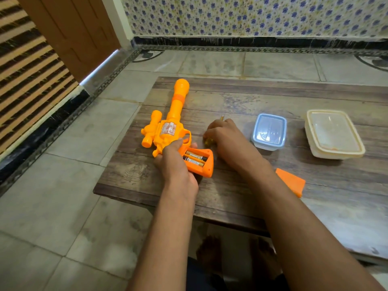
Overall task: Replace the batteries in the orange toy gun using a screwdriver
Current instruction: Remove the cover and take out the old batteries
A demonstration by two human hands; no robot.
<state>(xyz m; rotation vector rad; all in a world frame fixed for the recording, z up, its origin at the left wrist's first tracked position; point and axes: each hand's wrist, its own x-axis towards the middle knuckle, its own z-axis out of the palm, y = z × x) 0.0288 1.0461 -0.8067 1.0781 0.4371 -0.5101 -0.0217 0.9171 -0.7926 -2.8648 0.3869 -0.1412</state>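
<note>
1. Two bare hands work over a low wooden table (241, 198) that stands on a grey tiled floor (63, 206).
2. The orange toy gun (168, 131) lies flat near the table's left edge, its barrel pointing toward the far left corner and its handle toward the near edge.
3. The handle's battery compartment is uncovered, and two batteries (195, 159) lie in it side by side.
4. The left hand (176, 164) grips the gun where the handle meets the body, fingers curled round it, forefinger reaching toward the trigger guard.
5. The right hand (224, 136) rests on the table just right of the gun, fingers curled down over a screwdriver (221, 117); its yellowish tip shows beyond the knuckles and a bit of its handle under the fingertips.
6. How firmly that hand holds the tool cannot be told, though the fingers close over it.
7. An orange battery cover (290, 181) lies flat near the table's near edge, partly hidden by the right forearm.
8. A small blue-lidded box (269, 131) sits right of the right hand, toward the middle of the table.
9. A larger cream-coloured box (333, 134) with a clear lid sits further right, near the right edge, apart from the blue one.
</note>
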